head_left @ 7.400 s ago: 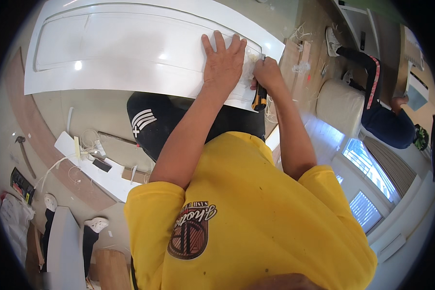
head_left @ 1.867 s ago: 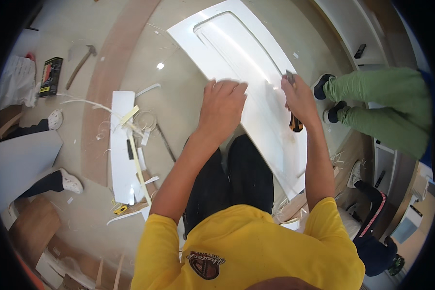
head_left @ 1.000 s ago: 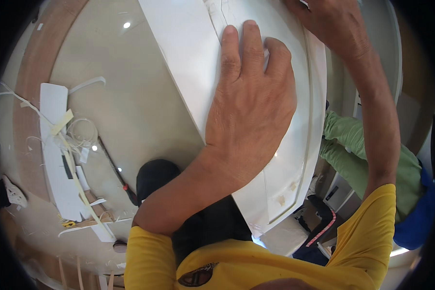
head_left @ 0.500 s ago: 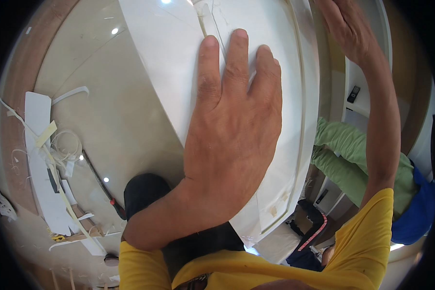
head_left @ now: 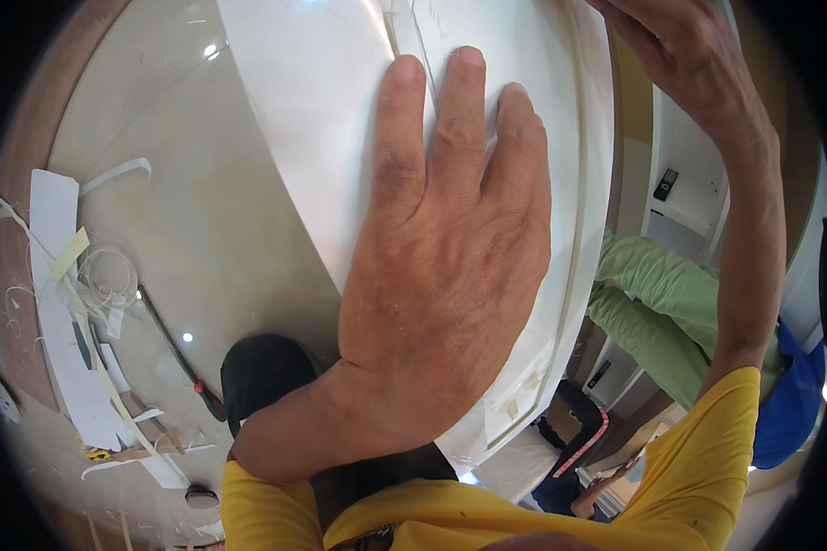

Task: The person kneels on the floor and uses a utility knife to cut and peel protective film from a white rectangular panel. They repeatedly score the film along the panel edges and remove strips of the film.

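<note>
One white panel (head_left: 331,119): runs from the top of the view down to the person's lap; a groove (head_left: 583,193) follows its long right edge; brownish marks (head_left: 513,409) sit near its lower right corner
Left hand (head_left: 450,248): back upward, between the panel's two long edges; looks laid flat on the surface, fingers spread and nearly straight, so the grip is opened out
Right hand (head_left: 692,55): raised past the panel's long right edge; fingertips cut off by the top of the view, so I cannot tell whether it is closed, or on what
Knee (head_left: 262,372): in black cloth, beside the panel's left edge, near the left forearm
Floor (head_left: 230,230): toward its left edge lies a long white strip (head_left: 69,321), with a pale yellow piece (head_left: 71,254) across it; a coil of cord (head_left: 135,271) just beside; a dark rod (head_left: 179,349) whose red and black handle points toward the knee
Co-worker: green trousers (head_left: 662,275) and blue garment (head_left: 790,399), beyond the panel's right edge
</note>
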Action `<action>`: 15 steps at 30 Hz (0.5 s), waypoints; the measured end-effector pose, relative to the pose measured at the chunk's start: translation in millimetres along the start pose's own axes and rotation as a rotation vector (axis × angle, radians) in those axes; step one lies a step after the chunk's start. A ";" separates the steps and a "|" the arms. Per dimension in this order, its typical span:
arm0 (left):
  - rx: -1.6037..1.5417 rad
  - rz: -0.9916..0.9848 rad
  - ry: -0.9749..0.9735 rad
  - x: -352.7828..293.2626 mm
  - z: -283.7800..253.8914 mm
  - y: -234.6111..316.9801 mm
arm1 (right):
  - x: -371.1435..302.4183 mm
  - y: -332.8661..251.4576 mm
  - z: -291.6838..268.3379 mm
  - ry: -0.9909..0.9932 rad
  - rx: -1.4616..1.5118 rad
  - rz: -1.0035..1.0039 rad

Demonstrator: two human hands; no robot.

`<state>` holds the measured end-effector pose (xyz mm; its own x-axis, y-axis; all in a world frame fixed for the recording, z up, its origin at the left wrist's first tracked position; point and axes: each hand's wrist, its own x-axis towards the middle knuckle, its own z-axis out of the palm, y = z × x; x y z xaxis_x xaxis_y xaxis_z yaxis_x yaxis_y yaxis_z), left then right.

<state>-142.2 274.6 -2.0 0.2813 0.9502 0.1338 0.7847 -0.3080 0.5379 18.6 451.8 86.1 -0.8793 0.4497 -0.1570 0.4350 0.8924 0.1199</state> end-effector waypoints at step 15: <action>-0.045 0.020 0.009 -2.5 -2.2 -0.5 | -2.7 5.1 7.4 0.073 -0.145 -0.069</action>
<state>-144.5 272.5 -0.8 0.2912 0.9445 0.1521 0.7536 -0.3244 0.5717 24.6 455.4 79.9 -0.9200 0.3794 -0.0987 0.3457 0.9039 0.2520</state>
